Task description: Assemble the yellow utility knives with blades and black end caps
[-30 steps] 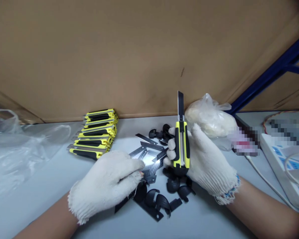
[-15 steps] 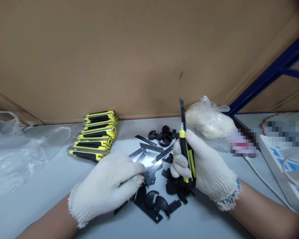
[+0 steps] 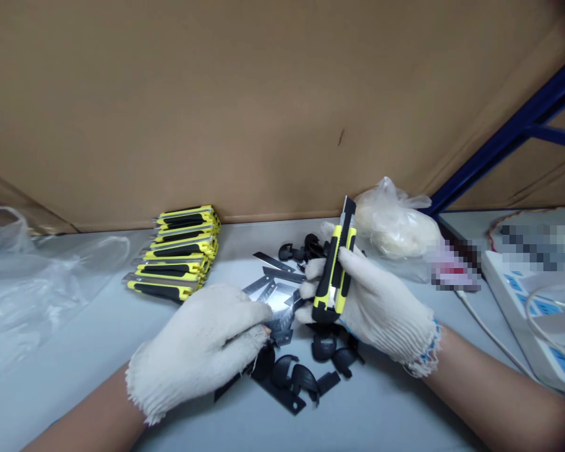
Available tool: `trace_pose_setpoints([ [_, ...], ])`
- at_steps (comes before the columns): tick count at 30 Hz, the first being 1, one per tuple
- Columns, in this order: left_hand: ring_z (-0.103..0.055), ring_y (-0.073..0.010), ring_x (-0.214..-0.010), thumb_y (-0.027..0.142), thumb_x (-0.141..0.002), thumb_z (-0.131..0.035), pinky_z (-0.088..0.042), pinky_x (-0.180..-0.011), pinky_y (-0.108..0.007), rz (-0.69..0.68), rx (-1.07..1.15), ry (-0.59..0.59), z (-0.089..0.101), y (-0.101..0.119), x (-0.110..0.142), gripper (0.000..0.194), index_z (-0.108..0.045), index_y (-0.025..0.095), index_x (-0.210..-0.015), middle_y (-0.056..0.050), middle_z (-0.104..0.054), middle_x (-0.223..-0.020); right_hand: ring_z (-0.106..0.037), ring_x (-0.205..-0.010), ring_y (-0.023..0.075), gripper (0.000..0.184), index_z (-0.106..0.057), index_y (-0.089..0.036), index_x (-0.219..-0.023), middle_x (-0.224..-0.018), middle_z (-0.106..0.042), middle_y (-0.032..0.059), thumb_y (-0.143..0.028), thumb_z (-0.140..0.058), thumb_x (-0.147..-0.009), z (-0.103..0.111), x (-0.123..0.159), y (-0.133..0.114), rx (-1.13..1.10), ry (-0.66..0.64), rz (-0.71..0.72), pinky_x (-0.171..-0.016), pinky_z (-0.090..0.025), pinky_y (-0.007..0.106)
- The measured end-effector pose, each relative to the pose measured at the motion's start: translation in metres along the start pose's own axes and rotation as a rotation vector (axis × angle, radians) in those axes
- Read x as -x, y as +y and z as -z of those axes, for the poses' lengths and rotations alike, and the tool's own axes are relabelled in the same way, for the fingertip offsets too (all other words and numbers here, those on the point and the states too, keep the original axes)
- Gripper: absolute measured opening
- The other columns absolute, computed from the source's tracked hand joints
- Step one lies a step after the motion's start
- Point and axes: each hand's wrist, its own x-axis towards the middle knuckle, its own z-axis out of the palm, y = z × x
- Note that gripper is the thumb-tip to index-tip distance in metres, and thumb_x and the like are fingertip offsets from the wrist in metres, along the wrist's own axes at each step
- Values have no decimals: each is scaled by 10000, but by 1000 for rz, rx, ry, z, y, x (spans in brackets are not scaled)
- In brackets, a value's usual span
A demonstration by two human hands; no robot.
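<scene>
In white knit gloves, both my hands are over the table. My right hand [image 3: 374, 295] grips a yellow and black utility knife [image 3: 329, 279], its dark blade sticking out and pointing up and away. My left hand [image 3: 202, 345] is closed, thumb and fingertips together at the edge of a pile of loose snap-off blades [image 3: 268, 289]. Whatever it pinches is hidden under the glove. Several curved black plastic pieces [image 3: 304, 380] lie just in front of the blades, and more black pieces [image 3: 292, 252] sit behind them.
A stack of assembled utility knives [image 3: 174, 251] lies left of the blades. Clear plastic bags [image 3: 51, 282] cover the left side. On the right are a tied bag of pale contents [image 3: 395, 226], a white power strip [image 3: 532, 314] and a cable. Cardboard [image 3: 263, 113] stands behind.
My right hand has turned the knife so its broad face shows, and has shifted slightly left. My left hand has stayed almost in place by the blades.
</scene>
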Motion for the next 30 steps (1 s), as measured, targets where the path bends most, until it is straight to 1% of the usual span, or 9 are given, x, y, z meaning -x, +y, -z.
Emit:
trace_pose_setpoints([
  [3, -642, -196, -766, 290, -1069, -473, -440, -719, -313, -2, -13, -9, -1, 0, 0, 289, -755, 242, -1024, -30, -708, -830, -650, -755, 201, 328, -565, -368, -1330, -945, -667, 17, -322, -683, -1028, 1, 2, 3, 62, -15, 3, -644, -587, 382],
  [6, -647, -193, -765, 289, -1074, -473, -438, -722, -317, 2, -19, -17, -3, -1, 0, 291, -753, 242, -1008, -23, -702, -815, -572, -676, 148, 510, -585, -336, -1332, -942, -655, 6, -86, -696, -901, 0, 3, 5, 113, -1, 35, -599, -538, 319],
  [9, -653, -192, -783, 288, -1069, -488, -428, -724, -327, 8, -16, -4, -4, -2, 0, 277, -749, 241, -989, -18, -715, -831, -570, -664, 136, 665, -600, -329, -1334, -1026, -670, 12, 13, -679, -769, 0, 2, 5, 130, 31, 36, -593, -542, 317],
  [14, -649, -182, -761, 268, -1060, -489, -399, -695, -340, 4, 1, -13, -3, -3, 0, 272, -759, 240, -1038, -8, -724, -841, -660, -767, 174, 540, -634, -225, -1258, -1070, -685, 72, -16, -656, -761, 4, 0, 1, 37, 87, -11, -651, -592, 325],
  [17, -651, -186, -770, 268, -1056, -497, -396, -697, -344, 11, 5, -11, -3, -3, 0, 270, -765, 235, -1034, -6, -724, -845, -722, -890, 225, 425, -621, -192, -1215, -1107, -693, 101, -52, -647, -815, 3, 1, -4, -38, 110, -77, -753, -650, 393],
  [21, -641, -191, -757, 289, -1074, -490, -394, -697, -345, 8, 23, -23, -3, -2, 0, 287, -770, 231, -1044, -7, -713, -822, -746, -1090, 337, 341, -558, -292, -1318, -1300, -679, 92, -211, -599, -989, -4, 8, -5, -67, -132, -190, -775, -670, 567],
  [23, -639, -193, -752, 297, -1080, -483, -393, -694, -344, 5, 25, -37, -3, -2, 0, 299, -770, 230, -1034, -11, -712, -818, -762, -1028, 317, 361, -537, -319, -1360, -1306, -687, 87, -245, -599, -1012, -8, 11, -3, -26, -216, -170, -696, -668, 472],
  [26, -642, -197, -751, 300, -1079, -485, -397, -697, -344, 10, 15, -50, -3, -3, 0, 295, -769, 233, -1036, -16, -714, -824, -752, -897, 244, 478, -525, -341, -1387, -1220, -715, 71, -175, -658, -959, -9, 13, 1, 33, -193, -71, -602, -606, 316],
  [30, -659, -204, -782, 309, -1079, -491, -410, -713, -345, 15, 23, -43, -5, -5, 1, 284, -767, 240, -1066, -26, -728, -856, -731, -852, 227, 525, -533, -332, -1368, -1191, -712, 74, -152, -728, -915, -5, 9, 4, 107, -121, -32, -559, -584, 298],
])
